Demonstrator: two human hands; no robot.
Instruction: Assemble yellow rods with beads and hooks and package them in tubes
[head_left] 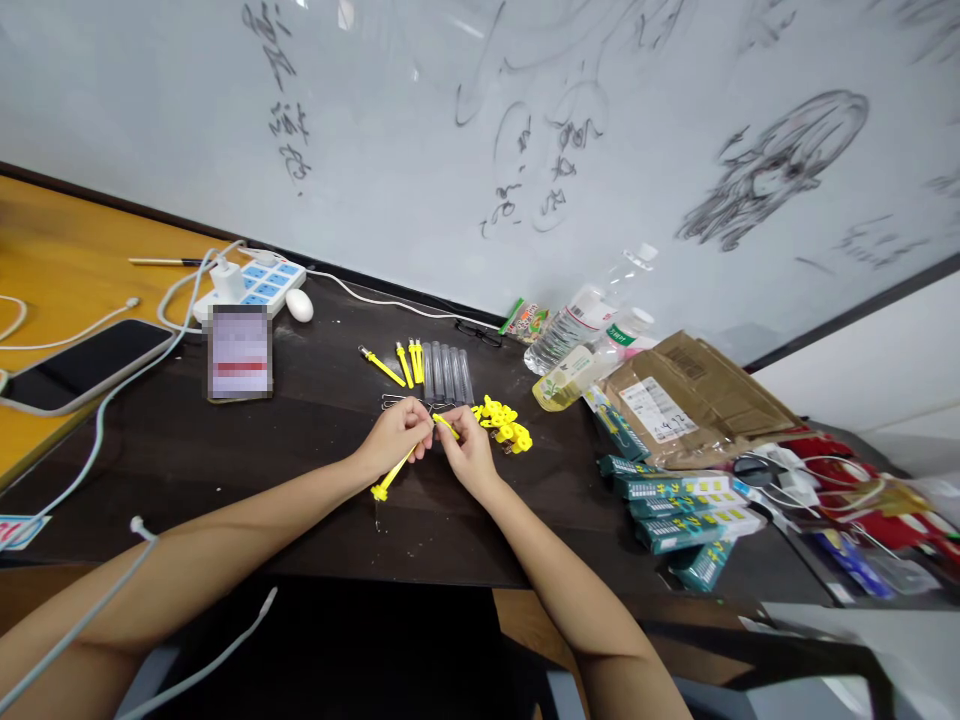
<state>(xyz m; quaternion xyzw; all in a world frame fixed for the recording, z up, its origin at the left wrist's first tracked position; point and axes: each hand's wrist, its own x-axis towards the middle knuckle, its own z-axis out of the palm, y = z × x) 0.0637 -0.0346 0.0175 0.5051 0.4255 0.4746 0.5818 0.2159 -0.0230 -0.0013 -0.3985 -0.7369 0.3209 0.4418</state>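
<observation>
Here both hands, left [397, 435] and right [469, 450], pinch one thin yellow plastic stick [394, 475] above the dark desk [315, 480].

Bright, even light; warped edges

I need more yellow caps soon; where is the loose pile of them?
In the head view, the pile of yellow caps lies on the dark table, just right of the right hand and below the clear tubes.

Yellow clips pile [504, 424], dark brown table [300, 440], seemingly teal boxes [679, 508], blue-white power strip [259, 283].
</observation>
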